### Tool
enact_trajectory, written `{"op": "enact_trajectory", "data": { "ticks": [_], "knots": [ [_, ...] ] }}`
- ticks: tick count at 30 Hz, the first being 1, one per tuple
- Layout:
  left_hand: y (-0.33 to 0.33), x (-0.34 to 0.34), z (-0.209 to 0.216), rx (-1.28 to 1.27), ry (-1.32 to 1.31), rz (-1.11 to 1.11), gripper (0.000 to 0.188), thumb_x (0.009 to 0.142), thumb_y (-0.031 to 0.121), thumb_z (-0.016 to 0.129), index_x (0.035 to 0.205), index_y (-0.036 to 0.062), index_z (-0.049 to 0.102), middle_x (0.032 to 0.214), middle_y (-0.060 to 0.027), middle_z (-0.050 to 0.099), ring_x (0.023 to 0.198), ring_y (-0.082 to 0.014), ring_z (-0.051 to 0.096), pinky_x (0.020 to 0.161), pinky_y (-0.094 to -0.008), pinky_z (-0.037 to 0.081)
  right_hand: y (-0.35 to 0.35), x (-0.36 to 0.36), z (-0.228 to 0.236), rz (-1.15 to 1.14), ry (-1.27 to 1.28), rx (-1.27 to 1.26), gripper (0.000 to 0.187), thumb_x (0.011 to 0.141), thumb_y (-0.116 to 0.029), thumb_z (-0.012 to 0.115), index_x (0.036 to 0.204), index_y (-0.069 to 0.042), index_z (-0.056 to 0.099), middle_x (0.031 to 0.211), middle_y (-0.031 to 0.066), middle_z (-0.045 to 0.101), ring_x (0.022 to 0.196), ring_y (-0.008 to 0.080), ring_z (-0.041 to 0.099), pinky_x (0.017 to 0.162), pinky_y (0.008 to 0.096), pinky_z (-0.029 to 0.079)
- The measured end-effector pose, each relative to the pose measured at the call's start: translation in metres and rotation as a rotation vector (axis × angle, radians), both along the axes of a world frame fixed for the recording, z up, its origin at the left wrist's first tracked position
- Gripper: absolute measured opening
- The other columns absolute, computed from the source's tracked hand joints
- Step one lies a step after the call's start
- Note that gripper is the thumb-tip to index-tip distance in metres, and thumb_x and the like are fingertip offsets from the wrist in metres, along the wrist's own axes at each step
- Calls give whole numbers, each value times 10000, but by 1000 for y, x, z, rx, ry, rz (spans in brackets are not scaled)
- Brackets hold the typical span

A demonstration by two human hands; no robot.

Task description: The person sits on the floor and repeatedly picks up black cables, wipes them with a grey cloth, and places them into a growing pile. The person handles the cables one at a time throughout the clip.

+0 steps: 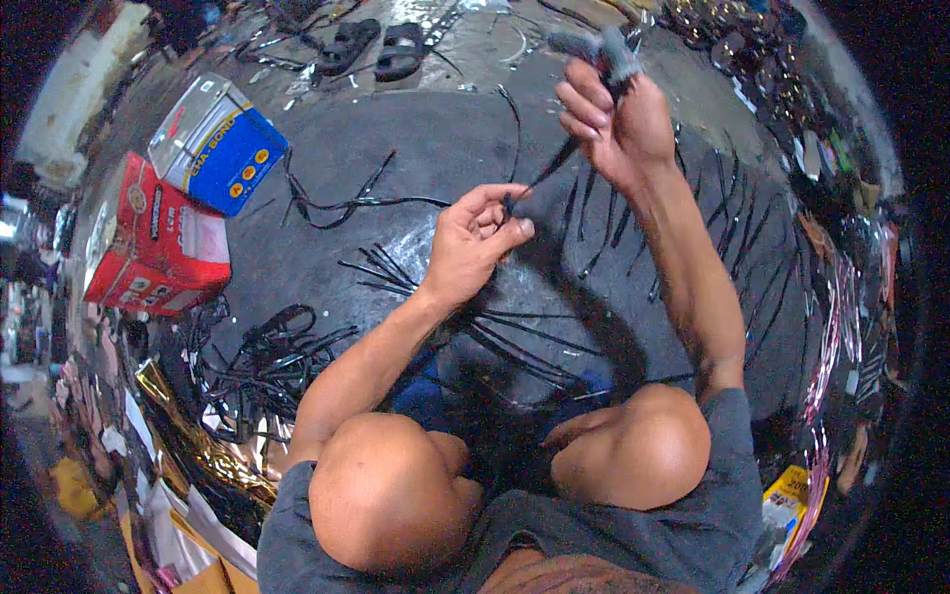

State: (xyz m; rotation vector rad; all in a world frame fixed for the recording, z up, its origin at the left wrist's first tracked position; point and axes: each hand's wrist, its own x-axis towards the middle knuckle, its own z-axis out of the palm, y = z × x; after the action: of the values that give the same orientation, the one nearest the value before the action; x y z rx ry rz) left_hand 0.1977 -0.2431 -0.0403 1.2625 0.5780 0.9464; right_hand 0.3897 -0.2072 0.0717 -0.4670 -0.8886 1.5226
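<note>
My left hand [473,246] is closed, thumb and fingers pinching a thin black strap [554,163]. The strap stretches up and to the right from these fingertips toward my right hand [630,127]. My right hand is raised higher and farther off, its fingers wrapped round a grey T-shaped tool [606,51]; motion blur hides the tool's exact kind. Whether the strap is also inside the right fist cannot be made out. Below my left hand, several black straps [529,342] fan out on the dark mat [327,262].
A red box [163,243] and a blue-and-silver tin [223,148] stand at the left. Tangled black straps [267,366] lie nearer me, gold foil strips [203,431] beside them. Cut straps [737,218] lie in rows at right. Black sandals [399,51] sit at the far side.
</note>
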Motion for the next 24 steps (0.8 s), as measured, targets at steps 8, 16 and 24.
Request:
{"op": "enact_trajectory", "data": {
  "ticks": [8,16,24],
  "knots": [
    [-10,-17,-5,-237,-120,126,188,887,94,643,1061,27,660,756,-9,619,569,-48,505,530,-166,404,-8,-1,-50,-8,112,-145,355,992,-303,310,705,-117,402,586,-27,328,472,88,310,430,244,273],
    [-23,-21,-19,185,75,402,69,875,49,636,891,-9,669,876,-80,698,831,-136,638,788,-273,497,-39,12,-60,-161,218,-230,276,1010,-263,317,821,-97,429,630,-34,345,482,69,296,395,229,243],
    [-49,-44,-50,196,160,294,65,915,61,576,898,3,601,894,-65,656,826,-128,608,760,-270,485,-95,159,-39,-600,306,-29,138,865,-63,409,734,-94,381,620,-22,306,482,82,261,436,227,245]
  ]
}}
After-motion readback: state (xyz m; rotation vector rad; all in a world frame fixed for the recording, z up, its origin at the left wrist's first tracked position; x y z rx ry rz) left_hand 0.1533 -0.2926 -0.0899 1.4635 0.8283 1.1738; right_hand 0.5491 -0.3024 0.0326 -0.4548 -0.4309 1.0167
